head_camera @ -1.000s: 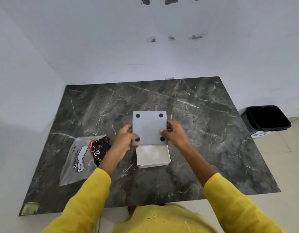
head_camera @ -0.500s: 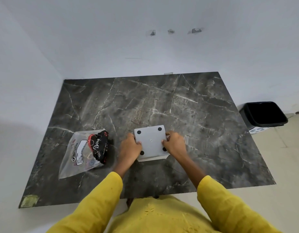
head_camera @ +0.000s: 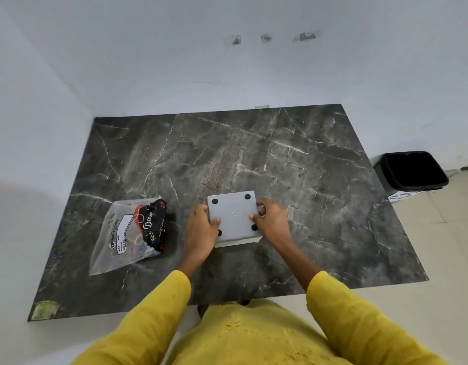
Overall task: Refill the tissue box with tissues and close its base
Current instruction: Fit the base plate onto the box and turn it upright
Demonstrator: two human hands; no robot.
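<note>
Far left on the dark marble table (head_camera: 293, 159), a scrap of greenish tape (head_camera: 44, 309) sits at the near corner. Moving in, a clear plastic bag (head_camera: 122, 233) lies flat, with a black and red tissue wrapper (head_camera: 152, 223) crumpled at its right end, well clear of the action. Now the centre: the left hand (head_camera: 200, 233) presses against the left side of the tissue box (head_camera: 238, 242), thumb lying on top of the grey base panel (head_camera: 234, 214), fingers curled around the edge and gripping it. The base lies on top of the white box, four black feet facing up, with only a sliver of the white wall showing below its near edge. The right hand (head_camera: 273, 225) mirrors it, thumb on the panel, fingers wrapped over the right edge in a firm grasp. Yellow sleeves (head_camera: 346, 312) frame the bottom. Far right, on the floor beside the table, stands a black bin (head_camera: 411, 171).
</note>
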